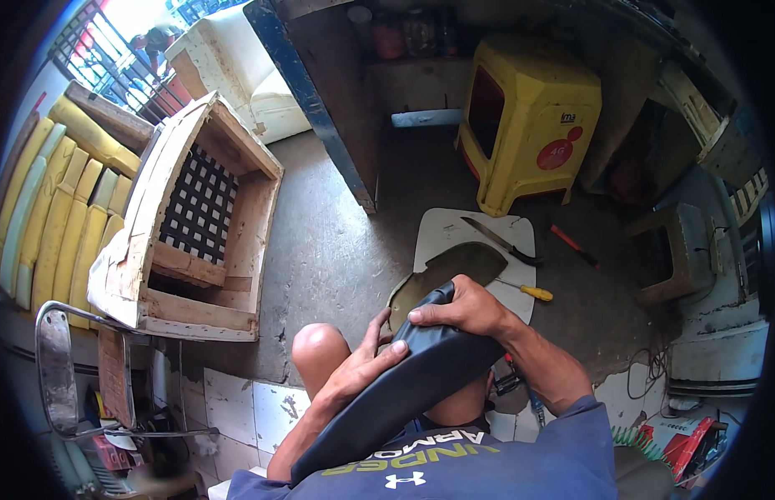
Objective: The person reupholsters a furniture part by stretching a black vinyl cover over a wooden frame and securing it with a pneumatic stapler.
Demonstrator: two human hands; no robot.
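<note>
A long, padded piece covered in black vinyl (404, 400) lies across my lap. My left hand (366, 360) grips its left side, thumb on top. My right hand (462, 312) holds its upper end, thumb pressed over the black covering. Just beyond, an olive-green curved piece (454, 262) lies on a white board (437, 223), beside a long knife (487, 233) and a yellow-handled screwdriver (534, 292). A red-handled tool (573, 247) lies on the floor right of the board. Another tool (508, 383) shows partly under the black piece.
A wooden seat frame with webbing (262, 242) and stacked foam pieces (62, 208) stand left, near a metal chair frame (54, 367). Ahead are a blue-edged bench (295, 83) and yellow stool (529, 125). A metal frame (671, 275) is right. A person (154, 42) is far back.
</note>
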